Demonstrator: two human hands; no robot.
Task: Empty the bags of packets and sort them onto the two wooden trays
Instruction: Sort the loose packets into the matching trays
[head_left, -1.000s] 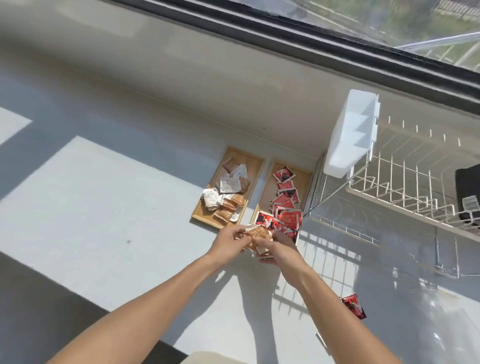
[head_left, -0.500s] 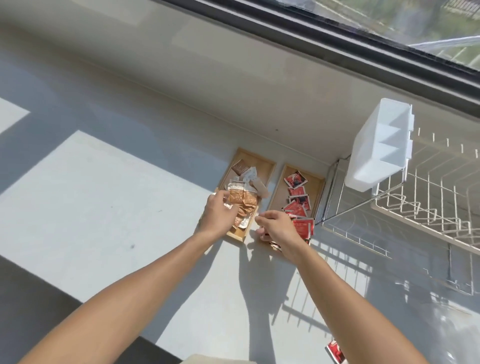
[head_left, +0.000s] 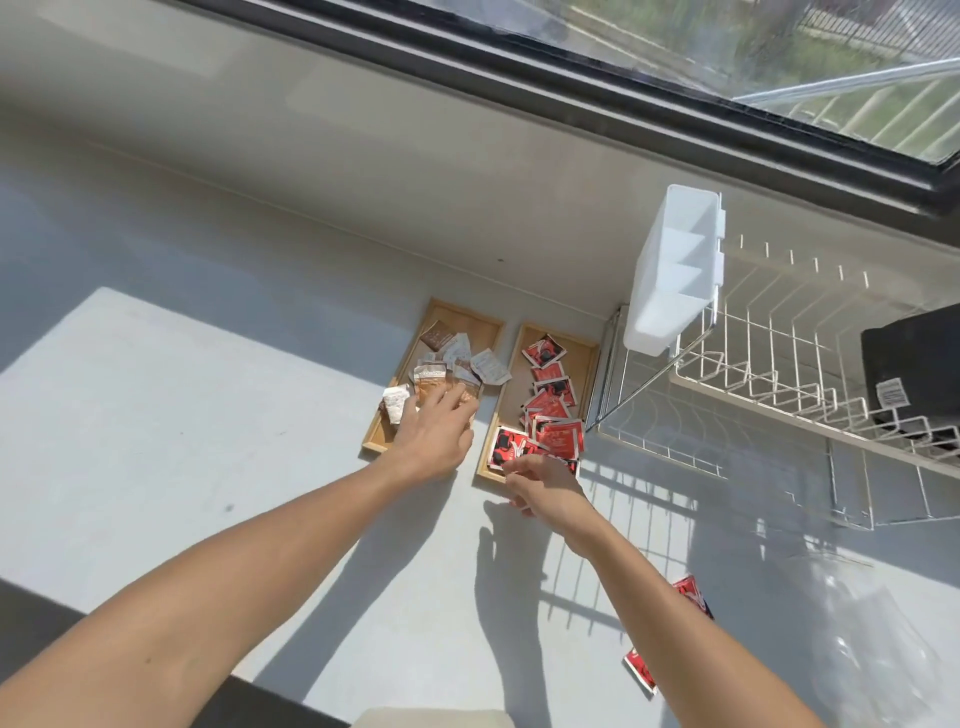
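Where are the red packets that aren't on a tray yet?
Two loose red packets lie on the counter at the lower right, partly hidden by the right forearm, nearer than the wire rack.

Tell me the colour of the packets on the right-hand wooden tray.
Red, with dark and white print; the packets show best in the head view.
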